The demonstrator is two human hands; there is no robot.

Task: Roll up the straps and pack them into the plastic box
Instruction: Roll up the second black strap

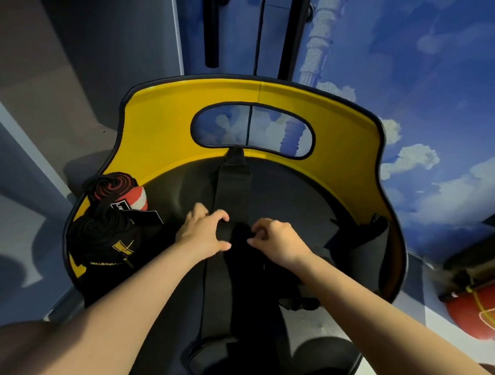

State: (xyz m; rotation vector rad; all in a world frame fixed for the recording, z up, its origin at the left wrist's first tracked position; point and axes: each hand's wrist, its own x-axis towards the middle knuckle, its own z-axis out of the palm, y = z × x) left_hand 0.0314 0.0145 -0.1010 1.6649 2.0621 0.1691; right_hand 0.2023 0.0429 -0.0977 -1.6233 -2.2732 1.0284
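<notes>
Two hands working a black strap (231,192) at seat centre: left hand (204,232) and right hand (277,240) both pinching it, grips narrow. Rolling is starting. Two finished rolls (110,221) sitting at 9 o'clock. Next: tight, even turns. Plastic box not in view.

Your hands meet on the strap at the middle of the seat.
The seat (284,196) is your landmark: the long strap (232,192) runs down its centre from the backrest (162,127) toward you. Two rolled straps (110,218) lie at its left edge. Your left hand (201,232) and right hand (277,240) sit side by side on the strap.
</notes>
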